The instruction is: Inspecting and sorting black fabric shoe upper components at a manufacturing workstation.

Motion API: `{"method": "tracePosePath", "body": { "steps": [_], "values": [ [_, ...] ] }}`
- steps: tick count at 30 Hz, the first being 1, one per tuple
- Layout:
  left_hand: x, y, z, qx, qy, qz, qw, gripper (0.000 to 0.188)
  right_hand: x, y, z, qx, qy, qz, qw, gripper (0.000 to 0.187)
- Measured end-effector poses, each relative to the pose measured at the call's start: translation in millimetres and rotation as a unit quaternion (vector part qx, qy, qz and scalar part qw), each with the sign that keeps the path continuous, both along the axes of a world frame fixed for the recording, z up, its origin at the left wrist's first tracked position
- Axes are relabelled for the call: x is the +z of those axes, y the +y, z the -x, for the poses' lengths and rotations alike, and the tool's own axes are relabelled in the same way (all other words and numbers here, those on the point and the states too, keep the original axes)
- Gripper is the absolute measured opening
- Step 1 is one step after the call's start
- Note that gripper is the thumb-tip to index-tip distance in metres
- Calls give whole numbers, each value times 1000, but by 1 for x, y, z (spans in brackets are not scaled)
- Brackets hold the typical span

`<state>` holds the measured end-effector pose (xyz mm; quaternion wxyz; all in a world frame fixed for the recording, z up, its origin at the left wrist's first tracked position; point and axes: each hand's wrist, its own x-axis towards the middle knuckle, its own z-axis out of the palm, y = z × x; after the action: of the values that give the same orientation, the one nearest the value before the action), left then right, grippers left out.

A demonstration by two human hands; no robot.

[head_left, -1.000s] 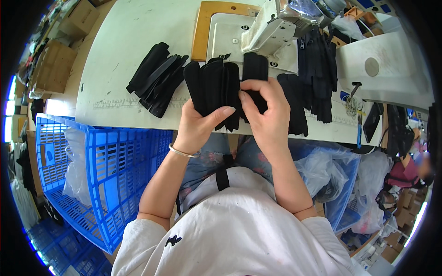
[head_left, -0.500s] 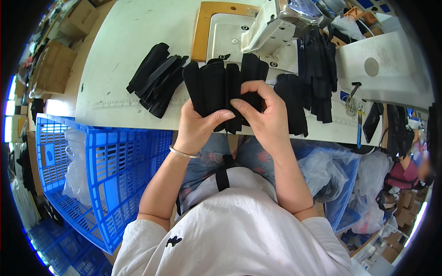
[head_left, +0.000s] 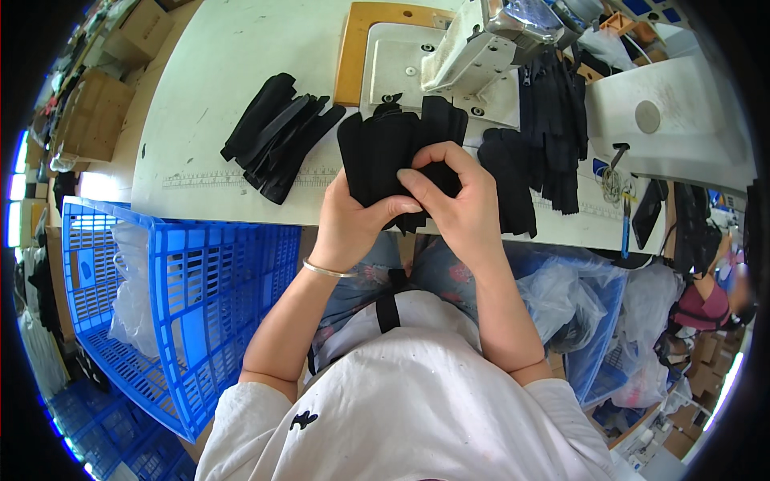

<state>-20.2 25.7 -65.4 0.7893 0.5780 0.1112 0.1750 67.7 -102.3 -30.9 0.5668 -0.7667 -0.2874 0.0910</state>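
Both my hands hold a bunch of black fabric pieces [head_left: 377, 152] over the front edge of the white sewing table [head_left: 216, 198]. My left hand [head_left: 353, 220] grips the bunch from the left, its thumb lying across the lower front and its other fingers hidden behind the cloth. On the right, my right hand [head_left: 451, 188] pinches the fabric between thumb and bent forefinger. Left of the bunch lies a loose pile of black fabric strips [head_left: 281, 140]. More black fabric pieces [head_left: 511, 180] rest just right of my right hand.
A white sewing machine [head_left: 465, 60] stands behind my hands, with black zipper strips [head_left: 553, 128] hanging beside it. A blue plastic crate [head_left: 188, 321] is at my left, and plastic bags [head_left: 565, 301] are at my right. Farther right sits another person [head_left: 702, 305].
My left hand has shifted slightly right, closer to the right hand. The bunch is gathered narrower, and one strip now lies at the right of the left pile.
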Motion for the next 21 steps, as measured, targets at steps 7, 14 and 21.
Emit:
{"method": "tracePosePath", "body": {
  "steps": [7,14,21],
  "values": [
    [5,-6,-9,77,37,-84,993,23,-7,3,3,-75,-135,-22,988,11],
    [7,-2,-6,-3,-10,-2,1000,34,-1,-2,8,-79,-109,31,990,22],
    [-6,3,-1,-1,30,63,998,25,1,7,10,-63,-130,-12,989,15]
  ]
}}
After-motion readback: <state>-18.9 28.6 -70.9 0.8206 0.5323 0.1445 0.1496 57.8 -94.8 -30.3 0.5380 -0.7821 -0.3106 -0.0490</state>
